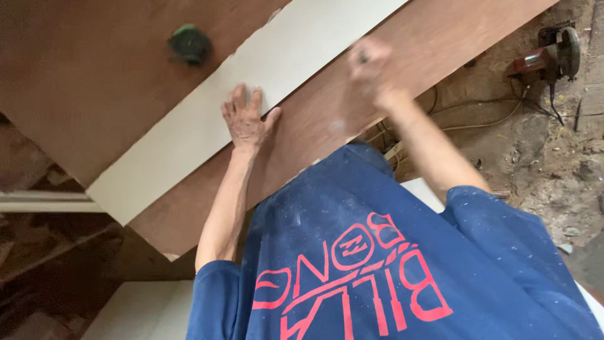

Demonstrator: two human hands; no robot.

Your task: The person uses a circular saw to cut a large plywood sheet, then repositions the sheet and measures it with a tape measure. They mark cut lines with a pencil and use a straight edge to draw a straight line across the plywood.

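Left hand [246, 121] pressed flat, fingers spread, pinning the white strip [251, 94] near the plywood sheet [94, 69]'s edge; our right hand [370, 63] blurs, grip unreadable, so we'd keep that pressure steady.

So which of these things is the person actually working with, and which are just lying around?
In use:
- left hand, flat on the white strip
- right hand, blurred, over the brown board

Lying about:
- green round object on the board
- red power saw on the dirt floor
- cables beside it
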